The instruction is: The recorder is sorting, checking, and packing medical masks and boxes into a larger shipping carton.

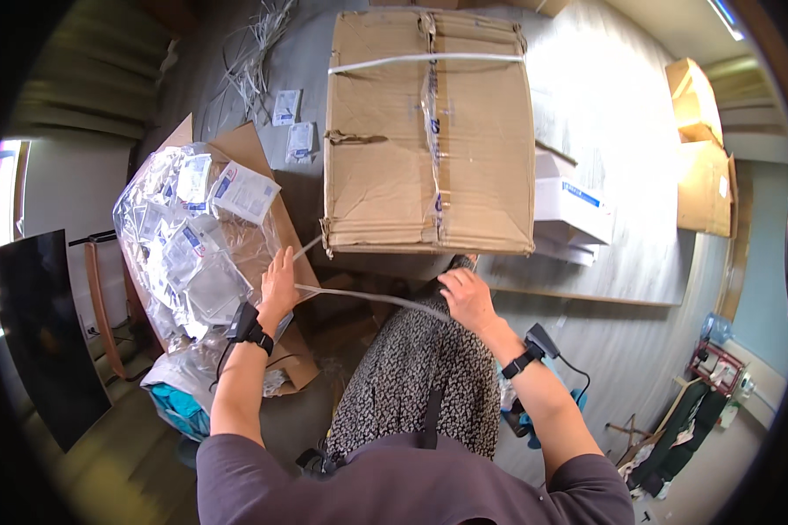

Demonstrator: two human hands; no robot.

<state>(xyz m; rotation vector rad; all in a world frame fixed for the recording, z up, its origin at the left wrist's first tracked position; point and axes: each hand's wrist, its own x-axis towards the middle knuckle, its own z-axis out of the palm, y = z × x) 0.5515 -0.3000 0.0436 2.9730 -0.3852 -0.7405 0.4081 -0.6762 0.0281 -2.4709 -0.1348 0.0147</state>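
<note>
A large brown cardboard box (368, 175) stands in front of me, with a white band around its far part. A thin whitish plastic strap (368, 298) stretches from beside the box's near left corner, past my left hand (278, 282), toward my right side. The fingers of my left hand are close together on the strap. My right hand (469, 299) hovers by the strap's other end, palm down, its bent fingers slightly apart near the box's front edge. No grip on the strap shows there.
To the left, an open carton (302, 354) lined with clear plastic holds several flat white packets (245, 192). Two more packets (299, 140) and a tangle of loose straps (258, 52) lie beyond. White boxes (569, 210) sit right of the large box, on a grey wood-look surface (626, 166).
</note>
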